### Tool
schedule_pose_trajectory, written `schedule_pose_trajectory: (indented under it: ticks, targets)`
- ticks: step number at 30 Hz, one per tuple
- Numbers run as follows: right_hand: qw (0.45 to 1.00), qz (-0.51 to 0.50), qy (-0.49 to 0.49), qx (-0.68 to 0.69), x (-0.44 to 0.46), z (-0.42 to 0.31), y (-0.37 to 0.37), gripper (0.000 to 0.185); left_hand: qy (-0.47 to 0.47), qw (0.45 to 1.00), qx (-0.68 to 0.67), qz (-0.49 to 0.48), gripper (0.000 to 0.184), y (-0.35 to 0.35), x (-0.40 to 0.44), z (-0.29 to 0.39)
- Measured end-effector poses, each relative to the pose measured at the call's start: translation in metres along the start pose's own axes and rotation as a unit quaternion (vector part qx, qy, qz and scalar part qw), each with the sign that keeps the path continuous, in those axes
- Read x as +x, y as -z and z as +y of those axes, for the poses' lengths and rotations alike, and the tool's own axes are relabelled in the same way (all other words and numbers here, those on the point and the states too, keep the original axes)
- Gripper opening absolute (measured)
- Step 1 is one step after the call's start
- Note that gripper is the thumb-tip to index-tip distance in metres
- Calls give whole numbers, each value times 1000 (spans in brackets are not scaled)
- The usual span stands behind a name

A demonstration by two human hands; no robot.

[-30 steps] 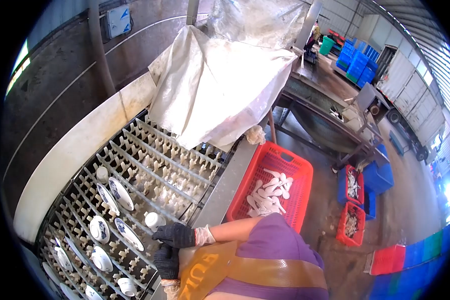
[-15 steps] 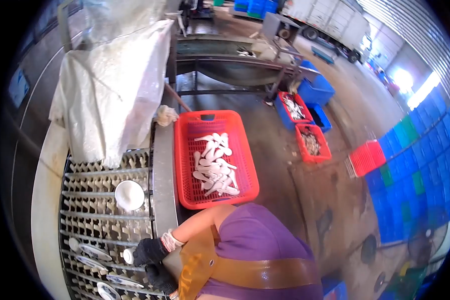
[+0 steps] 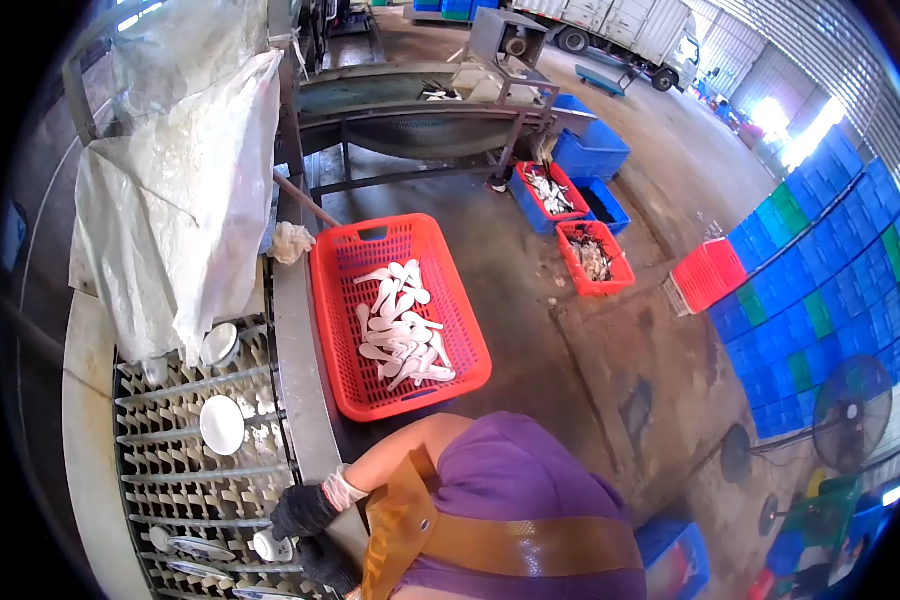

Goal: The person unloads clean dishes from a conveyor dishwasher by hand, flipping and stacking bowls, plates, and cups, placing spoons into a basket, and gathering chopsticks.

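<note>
My right hand, in a dark glove with a white cuff at the wrist, has its fingers on a small white cup, which sits tilted over the rack belt. Close below it, my left hand, also dark-gloved, is near the cup; its fingers are partly hidden and hard to make out. Plates with dark rims stand on edge among the pegs of the belt, left of the cup. Farther up lie a white bowl and a second bowl beside the plastic sheet.
A red basket holding white spoons stands beside the belt's metal edge. A plastic sheet hangs over the belt. Beyond are red crates, stacked blue crates, a fan and a truck.
My view has shifted. The bowl and plates sit lower along the belt, and a second bowl now shows at the sheet. The cup is now nearer the gap between my hands.
</note>
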State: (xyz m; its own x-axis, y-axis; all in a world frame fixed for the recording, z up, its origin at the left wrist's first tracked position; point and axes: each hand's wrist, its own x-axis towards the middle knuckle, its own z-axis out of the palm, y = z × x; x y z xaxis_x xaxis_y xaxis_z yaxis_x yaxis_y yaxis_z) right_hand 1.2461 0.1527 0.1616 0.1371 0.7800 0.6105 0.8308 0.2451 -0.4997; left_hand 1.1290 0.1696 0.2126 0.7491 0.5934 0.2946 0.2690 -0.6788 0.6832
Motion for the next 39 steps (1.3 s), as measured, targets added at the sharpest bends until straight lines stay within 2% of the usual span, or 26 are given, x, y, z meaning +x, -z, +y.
schedule_pose_trajectory:
  ticks: [9, 12, 14, 15, 17, 19, 20, 21, 22, 23, 24, 25, 26, 27, 28, 29, 30, 31, 32, 33, 34, 36, 37, 39]
  targets:
    - [999, 22, 8, 26, -12, 22, 4, 11, 4, 1000, -12, -8, 10, -11, 8, 5]
    - [999, -30, -29, 23, -17, 27, 12, 13, 7, 1000, -16, -11, 9, -14, 10, 4]
    - [990, -117, -52, 59, -17, 30, 20, 17, 12, 1000, -21, -11, 9, -16, 10, 4]
    - [990, -117, -51, 64, -16, 29, 24, 17, 14, 1000, -24, -13, 9, -17, 9, 2]
    - [976, -185, -109, 34, -12, 22, 28, 13, 17, 999, -44, -17, 8, -16, 7, -5]
    - [999, -48, 2, 24, -27, 37, 1, 13, 24, 994, -102, -21, 8, -17, 5, -23]
    - [997, -35, -9, 65, -33, 39, -5, 15, 26, 993, -112, -25, 8, -17, 2, -29]
    - [993, -29, -20, 111, -31, 40, -2, 17, -7, 992, 0, -126, 3, -6, 6, -40]
    - [967, -227, -96, 61, -22, 34, 11, 20, 14, 992, 66, -105, 2, -5, 7, -37]
    - [996, -90, -12, 6, -56, 52, -43, 25, 92, 989, 3, -115, 3, -16, -21, -87]
    - [996, -37, 51, 60, -28, 44, 4, 28, -15, 994, 81, -72, 7, -1, 8, -32]
    - [992, -106, 34, 62, -25, 46, 6, 30, 3, 973, 188, -133, 12, -5, -2, -53]
    - [980, -198, 16, -14, -42, 58, -17, 29, 16, 980, 170, -103, 14, -3, 2, -44]
    - [983, -163, 34, -77, -36, 54, -8, 28, 26, 978, 181, -101, 14, -3, 3, -47]
    - [983, -183, 10, -3, -40, 63, -15, 27, 31, 982, 167, -79, 14, -5, 3, -51]
    - [988, -134, -7, 82, -15, 53, 14, 27, 34, 983, 164, -75, 14, -5, 5, -56]
    - [993, -53, 28, 98, -18, 43, 21, 28, 48, 988, 142, -37, 15, -1, -7, -44]
    - [995, -90, 35, 21, -13, 52, 29, 29, 64, 985, 154, -49, 16, 0, -4, -45]
    - [998, -27, 44, -36, 2, 52, 46, 31, 53, 990, 133, -17, 16, 2, -3, -44]
    - [997, -36, 25, -68, 2, 68, 50, 38, 39, 993, 114, 18, 17, 1, -2, -41]
    - [996, -25, -50, -76, 12, 73, 62, 44, 51, 992, 117, 24, 17, -1, -1, -43]
    - [996, -34, 41, -73, 28, 91, 78, 49, 102, 988, 108, 34, 16, -3, 1, -37]
    - [986, -81, 83, -123, 36, 95, 79, 50, 96, 987, 121, 47, 17, -6, 2, -39]
    - [963, -146, 125, -189, 44, 116, 61, 39, 106, 985, 126, 54, 17, -6, 9, -32]
